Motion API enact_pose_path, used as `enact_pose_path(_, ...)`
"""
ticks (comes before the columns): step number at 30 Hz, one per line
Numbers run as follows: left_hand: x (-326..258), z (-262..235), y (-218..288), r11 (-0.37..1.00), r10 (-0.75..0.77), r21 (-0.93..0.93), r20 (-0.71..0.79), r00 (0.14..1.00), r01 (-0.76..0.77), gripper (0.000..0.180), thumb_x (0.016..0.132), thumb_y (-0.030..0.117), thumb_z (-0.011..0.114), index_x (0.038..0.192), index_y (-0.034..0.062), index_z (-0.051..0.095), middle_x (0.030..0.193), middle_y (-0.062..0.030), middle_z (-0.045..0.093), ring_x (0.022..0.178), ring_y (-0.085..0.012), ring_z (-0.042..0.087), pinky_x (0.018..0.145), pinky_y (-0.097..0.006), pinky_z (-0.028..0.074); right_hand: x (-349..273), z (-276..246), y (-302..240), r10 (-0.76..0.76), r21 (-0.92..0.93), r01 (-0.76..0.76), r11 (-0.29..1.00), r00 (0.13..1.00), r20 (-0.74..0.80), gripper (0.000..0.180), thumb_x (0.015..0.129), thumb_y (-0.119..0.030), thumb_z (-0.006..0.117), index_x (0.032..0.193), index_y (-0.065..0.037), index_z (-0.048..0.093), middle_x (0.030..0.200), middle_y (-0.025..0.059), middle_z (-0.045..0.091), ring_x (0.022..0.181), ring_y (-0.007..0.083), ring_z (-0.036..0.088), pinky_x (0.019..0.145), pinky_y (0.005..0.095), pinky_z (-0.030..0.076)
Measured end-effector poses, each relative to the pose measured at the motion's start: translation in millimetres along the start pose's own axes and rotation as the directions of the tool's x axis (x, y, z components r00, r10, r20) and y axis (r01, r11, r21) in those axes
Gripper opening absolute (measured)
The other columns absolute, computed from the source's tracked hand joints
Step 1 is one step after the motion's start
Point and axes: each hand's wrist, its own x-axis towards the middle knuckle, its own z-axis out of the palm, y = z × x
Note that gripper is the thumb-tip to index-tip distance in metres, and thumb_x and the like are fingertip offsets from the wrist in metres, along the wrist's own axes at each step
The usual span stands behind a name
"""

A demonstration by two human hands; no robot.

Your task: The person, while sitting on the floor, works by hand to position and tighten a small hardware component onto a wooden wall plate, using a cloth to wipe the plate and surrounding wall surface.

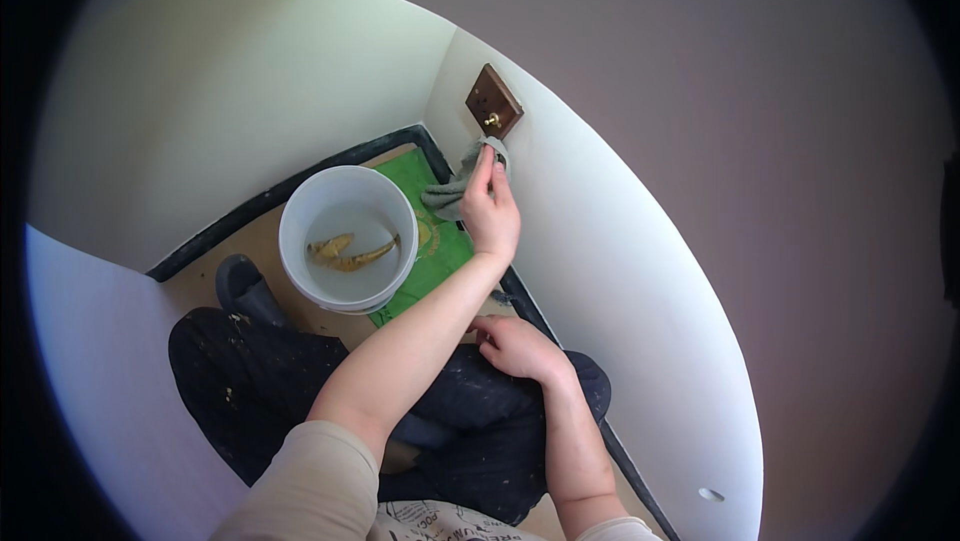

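With its fingers closed on a grey-green cloth, my left hand reaches up to the right-hand wall. Part of the cloth is pressed to the wall, just under a brown wall plate that has a brass knob. My right hand rests on my right thigh, its thumb and index finger apart and nothing visible in it. Left of the cloth stands a white bucket of cloudy water. A yellowish-brown thing, perhaps a soaked rag or sponge, lies in the water.
A green plastic sheet or bag lies on brown floor covering beside the bucket. Dark skirting runs along the foot of the pale walls, which meet in a corner ahead. My dark shoe is left of the bucket, below my bent, paint-flecked legs.
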Motion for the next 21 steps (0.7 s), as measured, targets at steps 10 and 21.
enact_pose_path(10, 45.0, 2.6, -26.0, 0.973, 0.123, 0.157, 0.275, 0.954, -0.170, 0.076, 0.086, -0.006, 0.041, 0.160, -0.0038, 0.023, 0.167, -0.0267, 0.026, 0.154, -0.0404, 0.028, 0.126, -0.042, 0.026, 0.7, 0.6, 9.1, -0.021, -0.014, 0.021, 1.000, 1.000, 0.008, 0.038, 0.088, -0.005, 0.055, 0.125, -0.003, 0.065, 0.099, 0.0175, 0.073, 0.095, 0.0359, 0.070, 0.088, 0.0441, 0.055)
enact_pose_path(21, 60.9, -37.7, 10.2, 0.930, 0.330, 0.014, 0.406, 0.853, -0.366, 0.073, 0.087, -0.002, 0.038, 0.159, -0.0024, 0.030, 0.168, -0.0225, 0.027, 0.156, -0.0343, 0.025, 0.127, -0.039, 0.023, 0.7, -0.8, 5.8, -0.016, -0.026, 0.016, 1.000, 1.000, 0.005, 0.037, 0.089, -0.005, 0.055, 0.125, -0.004, 0.065, 0.100, 0.0161, 0.072, 0.096, 0.0347, 0.069, 0.089, 0.0435, 0.054)
